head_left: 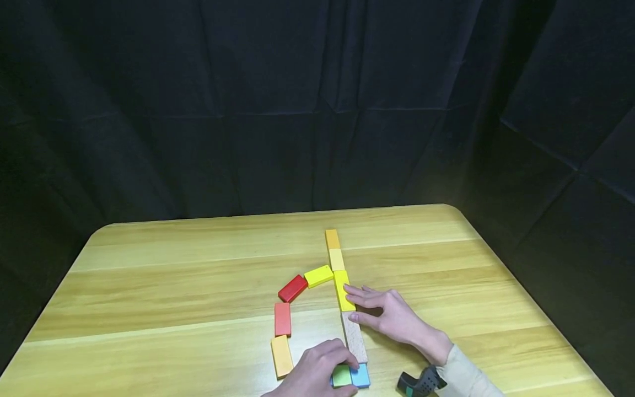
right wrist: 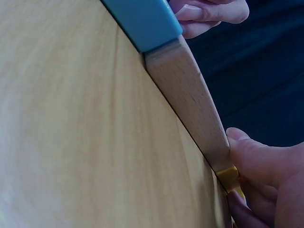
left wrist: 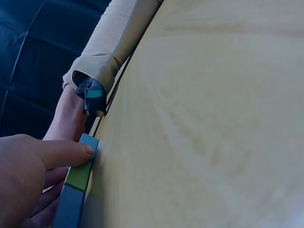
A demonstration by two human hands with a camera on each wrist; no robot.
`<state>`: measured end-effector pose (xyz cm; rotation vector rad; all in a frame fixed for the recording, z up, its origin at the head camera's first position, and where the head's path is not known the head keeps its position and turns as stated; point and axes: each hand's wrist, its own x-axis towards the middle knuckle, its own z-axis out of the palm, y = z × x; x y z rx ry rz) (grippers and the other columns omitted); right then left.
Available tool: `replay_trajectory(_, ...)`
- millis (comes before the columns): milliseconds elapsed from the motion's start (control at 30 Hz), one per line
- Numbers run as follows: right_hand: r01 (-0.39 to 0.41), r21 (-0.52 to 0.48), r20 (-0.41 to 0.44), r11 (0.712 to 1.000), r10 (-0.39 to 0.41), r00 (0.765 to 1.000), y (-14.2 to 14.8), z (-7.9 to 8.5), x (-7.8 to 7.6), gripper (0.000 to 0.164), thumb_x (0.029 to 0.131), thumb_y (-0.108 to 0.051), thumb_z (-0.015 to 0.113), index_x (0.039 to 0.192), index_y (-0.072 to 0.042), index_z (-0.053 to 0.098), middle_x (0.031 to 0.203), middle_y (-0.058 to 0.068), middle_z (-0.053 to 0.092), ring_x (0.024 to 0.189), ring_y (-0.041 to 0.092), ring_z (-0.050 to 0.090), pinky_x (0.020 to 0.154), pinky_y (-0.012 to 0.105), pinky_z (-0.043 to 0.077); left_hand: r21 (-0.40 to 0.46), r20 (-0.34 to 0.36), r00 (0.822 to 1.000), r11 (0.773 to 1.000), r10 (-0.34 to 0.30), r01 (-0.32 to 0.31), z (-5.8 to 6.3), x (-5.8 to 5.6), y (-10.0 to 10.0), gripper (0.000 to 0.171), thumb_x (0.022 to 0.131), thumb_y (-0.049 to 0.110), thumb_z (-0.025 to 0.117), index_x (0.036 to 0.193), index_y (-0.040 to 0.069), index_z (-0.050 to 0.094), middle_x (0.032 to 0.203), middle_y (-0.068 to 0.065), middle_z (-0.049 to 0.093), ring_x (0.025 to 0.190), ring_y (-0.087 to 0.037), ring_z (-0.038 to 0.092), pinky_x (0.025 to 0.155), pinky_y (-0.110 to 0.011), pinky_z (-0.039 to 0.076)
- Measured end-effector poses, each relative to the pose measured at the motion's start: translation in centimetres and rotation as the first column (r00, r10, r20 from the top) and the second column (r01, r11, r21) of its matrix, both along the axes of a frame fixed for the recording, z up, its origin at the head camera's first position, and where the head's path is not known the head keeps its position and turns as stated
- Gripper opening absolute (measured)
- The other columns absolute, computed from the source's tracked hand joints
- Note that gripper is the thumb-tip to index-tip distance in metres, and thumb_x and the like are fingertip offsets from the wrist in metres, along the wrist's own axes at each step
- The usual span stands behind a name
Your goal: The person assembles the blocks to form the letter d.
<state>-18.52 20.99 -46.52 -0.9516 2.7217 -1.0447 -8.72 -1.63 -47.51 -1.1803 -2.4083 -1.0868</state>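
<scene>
My left hand [head_left: 315, 370] grips the near end of a block row, with fingertips on the far side and thumb on the near side. Within that grip are a light blue block [head_left: 361, 377] and a green block [head_left: 342, 376]. A second blue block [left wrist: 69, 209] adjoins the green one in the left wrist view. My right hand [head_left: 392, 317] touches the line's right side, fingers fairly straight. Its fingertips rest at a yellow block [head_left: 343, 292], its thumb against a long pale wooden block [head_left: 354, 339]. The wooden block abuts the light blue one in the right wrist view.
Beyond the yellow block, the line continues with a cream block [head_left: 336, 259] and an orange block [head_left: 332, 239]. Leftward curves an arc: another yellow block [head_left: 318, 276], a red block [head_left: 292, 288], a coral block [head_left: 283, 319] and a light orange block [head_left: 281, 357]. Dark curtains hang behind the wooden table [head_left: 163, 286].
</scene>
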Motion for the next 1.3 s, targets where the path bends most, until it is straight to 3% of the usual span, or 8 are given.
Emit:
replay_trajectory(733, 0.004, 0.013, -0.015, 1.000, -0.004, 1.000, -0.03, -0.10, 0.02, 0.051, 0.091, -0.050, 0.068, 0.129, -0.017, 0.068, 0.140, -0.011, 0.057, 0.134, 0.033, 0.050, 0.108, 0.056, 0.042, 0.008, -0.047, 0.999, 1.000, -0.003, 0.003, -0.63, -0.15, 0.00, 0.029, 0.071, 0.020, 0.088, 0.091, 0.014, 0.068, 0.089, 0.006, 0.062, 0.082, 0.001, 0.055, 0.079, 0.000, 0.039)
replay_trajectory(1300, -0.009, -0.043, -0.021, 0.999, 0.008, 1.000, -0.44, 0.02, 0.14, 0.042, 0.092, -0.044, 0.069, 0.123, -0.016, 0.072, 0.143, -0.009, 0.057, 0.135, 0.041, 0.047, 0.110, 0.058, 0.039, -0.006, -0.096, 0.995, 1.000, -0.007, 0.006, -0.54, -0.01, -0.33, 0.030, 0.073, 0.022, 0.088, 0.092, 0.014, 0.066, 0.090, 0.006, 0.062, 0.083, 0.000, 0.056, 0.080, -0.002, 0.042)
